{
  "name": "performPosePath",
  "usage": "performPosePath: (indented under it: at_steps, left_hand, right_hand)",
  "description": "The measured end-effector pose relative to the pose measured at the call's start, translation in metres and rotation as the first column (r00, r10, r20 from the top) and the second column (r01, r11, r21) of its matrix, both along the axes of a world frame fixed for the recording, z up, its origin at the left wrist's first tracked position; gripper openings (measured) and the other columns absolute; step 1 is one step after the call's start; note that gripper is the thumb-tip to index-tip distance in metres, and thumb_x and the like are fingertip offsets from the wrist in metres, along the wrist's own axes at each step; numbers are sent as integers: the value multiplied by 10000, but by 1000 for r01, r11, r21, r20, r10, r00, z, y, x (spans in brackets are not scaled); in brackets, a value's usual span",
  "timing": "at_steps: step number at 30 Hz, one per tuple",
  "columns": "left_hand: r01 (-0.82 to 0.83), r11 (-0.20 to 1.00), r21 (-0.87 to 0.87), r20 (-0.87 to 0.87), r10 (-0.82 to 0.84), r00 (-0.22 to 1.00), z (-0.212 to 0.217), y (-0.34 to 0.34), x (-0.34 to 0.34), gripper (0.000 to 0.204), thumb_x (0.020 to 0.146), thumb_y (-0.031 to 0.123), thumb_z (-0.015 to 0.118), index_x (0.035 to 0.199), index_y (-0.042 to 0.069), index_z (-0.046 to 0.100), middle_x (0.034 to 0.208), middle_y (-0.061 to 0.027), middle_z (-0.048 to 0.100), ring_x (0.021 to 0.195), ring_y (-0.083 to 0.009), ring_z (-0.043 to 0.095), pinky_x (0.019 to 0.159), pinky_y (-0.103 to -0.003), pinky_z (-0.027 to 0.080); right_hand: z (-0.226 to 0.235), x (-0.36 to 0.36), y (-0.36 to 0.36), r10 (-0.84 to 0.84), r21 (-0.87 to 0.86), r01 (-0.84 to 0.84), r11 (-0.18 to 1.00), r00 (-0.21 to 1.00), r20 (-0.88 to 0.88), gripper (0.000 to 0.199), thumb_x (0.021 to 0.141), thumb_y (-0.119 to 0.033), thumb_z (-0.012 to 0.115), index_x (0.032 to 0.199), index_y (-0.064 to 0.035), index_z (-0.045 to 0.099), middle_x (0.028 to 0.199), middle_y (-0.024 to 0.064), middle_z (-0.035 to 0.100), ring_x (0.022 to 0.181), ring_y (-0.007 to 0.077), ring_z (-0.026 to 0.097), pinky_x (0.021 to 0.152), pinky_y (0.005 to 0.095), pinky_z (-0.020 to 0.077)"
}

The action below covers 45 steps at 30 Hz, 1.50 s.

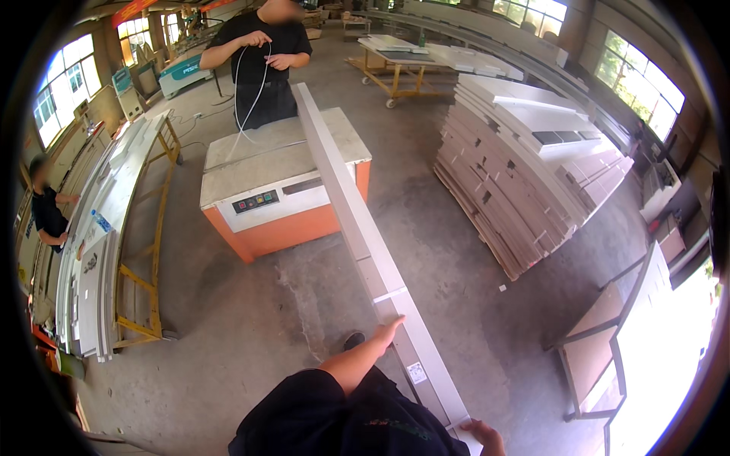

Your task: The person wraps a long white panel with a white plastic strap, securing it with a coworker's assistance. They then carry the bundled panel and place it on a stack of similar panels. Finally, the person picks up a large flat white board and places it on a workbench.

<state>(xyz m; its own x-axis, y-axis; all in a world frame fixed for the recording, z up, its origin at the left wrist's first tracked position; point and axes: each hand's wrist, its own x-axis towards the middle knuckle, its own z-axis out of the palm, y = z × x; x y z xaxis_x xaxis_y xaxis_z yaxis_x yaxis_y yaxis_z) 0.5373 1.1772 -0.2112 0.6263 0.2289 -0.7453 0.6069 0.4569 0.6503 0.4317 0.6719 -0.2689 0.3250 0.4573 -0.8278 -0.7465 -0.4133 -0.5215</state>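
A long, narrow bundle of pale grey boards (353, 216) slants from the orange and white strapping machine (304, 209) down to my body. A white strap (390, 295) goes across it, and a small white label is stuck to its side nearer me. My left hand (388, 334) grips the bundle's left edge just below that strap; its fingertips are partly hidden. At the near end my right hand (484, 436) is closed round the right edge. Behind the machine a co-worker (262, 61) holds a loop of white strap (237, 83) in both hands, beside the bundle's far end.
A tall stack of boards (517, 167) stands on the right. To the left runs a long yellow-framed table (125, 228) with boards and a bottle (100, 220); another person (49, 209) is beyond it. A leaning panel rack (608, 349) stands at lower right.
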Motion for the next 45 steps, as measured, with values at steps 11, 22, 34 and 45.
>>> performPosePath:
  at_steps: [11,22,34,45]
  left_hand:
    - [10,1000,-4,33,-10,999,-16,-1,2,915,718,621,723,1311,-44,517,1249,-158,593,1091,-266,603,840,-438,500]
    - [10,1000,14,-13,-10,1000,-44,-3,8,976,709,647,710,1339,-63,482,1311,-181,555,1171,-283,557,918,-456,461]
    - [-13,1000,-5,-18,13,1000,-34,0,4,987,702,640,724,1341,-69,471,1304,-181,556,1169,-283,558,910,-447,469]
    - [4,1000,-1,-4,-4,1000,-3,-2,0,879,736,610,708,1321,-17,511,1260,-144,582,1121,-263,586,881,-434,480]
  right_hand:
    - [-8,4,-6,-25,-63,20,998,996,-83,553,824,-253,648,1326,-47,541,1227,86,634,1100,245,594,1004,365,415]
    - [0,2,-2,-20,-143,10,990,998,-68,580,819,-279,666,1334,-53,527,1202,102,644,1043,257,620,962,379,450]
    - [61,5,40,23,-288,-39,957,998,-57,586,826,-290,661,1347,-61,520,1219,95,636,1081,252,597,985,373,424]
    - [55,3,33,79,-240,-74,968,997,9,566,822,-292,667,1325,-61,544,1199,93,642,1073,246,596,983,366,426]
